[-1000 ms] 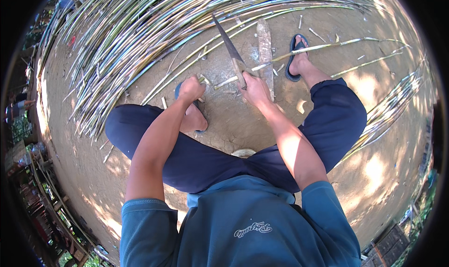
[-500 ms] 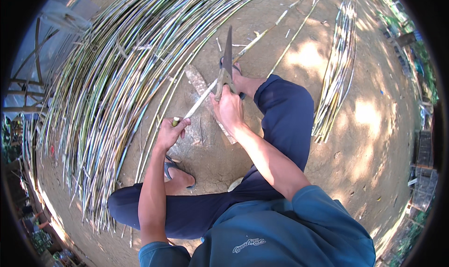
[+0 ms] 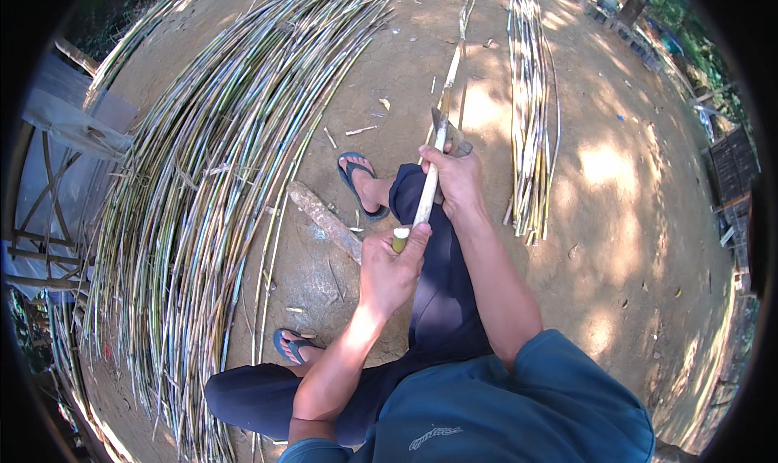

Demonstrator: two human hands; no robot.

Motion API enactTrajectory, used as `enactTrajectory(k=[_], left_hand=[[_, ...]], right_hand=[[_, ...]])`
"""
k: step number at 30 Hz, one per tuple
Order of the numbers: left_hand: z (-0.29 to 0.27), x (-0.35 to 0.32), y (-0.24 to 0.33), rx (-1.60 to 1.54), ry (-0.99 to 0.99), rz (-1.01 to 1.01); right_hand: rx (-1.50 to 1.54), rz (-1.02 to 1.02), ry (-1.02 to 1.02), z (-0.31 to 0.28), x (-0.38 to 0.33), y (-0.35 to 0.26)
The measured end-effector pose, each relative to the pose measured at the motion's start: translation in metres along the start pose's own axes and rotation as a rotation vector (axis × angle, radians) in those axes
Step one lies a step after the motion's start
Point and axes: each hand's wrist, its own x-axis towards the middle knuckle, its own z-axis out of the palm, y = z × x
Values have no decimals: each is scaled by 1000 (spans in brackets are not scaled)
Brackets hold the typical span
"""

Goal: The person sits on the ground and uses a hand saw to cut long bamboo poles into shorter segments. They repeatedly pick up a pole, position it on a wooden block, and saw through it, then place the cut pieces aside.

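A pale cane [image 3: 428, 189] pointed away from the body

The cane's long axis ran outward from the left hand [image 3: 389, 273], leaning slightly right, past the right hand [image 3: 455, 179] and on toward the far ground. The left hand was nearer its close end; the right sat farther along. The left was curled, thumb pressed on the cane, with a short green stub [image 3: 399, 243] rising from its grasp, pale cut face upward. The right was folded around a bladed tool [image 3: 463, 148], thumb against the cane; the tool's full shape could not be told, being foreshortened.

The cane looked smooth and whitish nearby, browner beyond. Left lay a wide heap of slender, jointed canes [image 3: 243, 139] in green, straw and bluish tones; right, a narrower bundle [image 3: 529, 139]. A scuffed, blunt-ended plank [image 3: 324, 217] rested on dry earth.
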Motion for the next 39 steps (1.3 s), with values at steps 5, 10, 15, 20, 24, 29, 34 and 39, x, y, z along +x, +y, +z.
enactTrajectory(k=[5, 10, 15, 20, 24, 29, 34, 39], left_hand=[[45, 2, 17, -270, -49, -85], [102, 15, -3, -155, -127, 11], [154, 28, -33, -188, -166, -55], [177, 49, -72, -4, -144, -103], [154, 27, -58, -174, -168, -71], [68, 2, -16, -666, 78, 120], [-55, 10, -31, -590, 694, 402], [-149, -1, -117, -325, 1025, -2]], right_hand=[[-59, -206, 108, -34, 9, -17], [-81, -319, 145, -88, 23, -40], [-272, -325, 164, -148, 50, -37], [-489, -350, 189, -202, 91, -10], [-778, -265, 239, -274, 141, 4], [-1303, -230, 157, -347, 185, 55], [-1632, -172, 90, -427, 220, 104], [-1781, -64, 106, -463, 263, 112]])
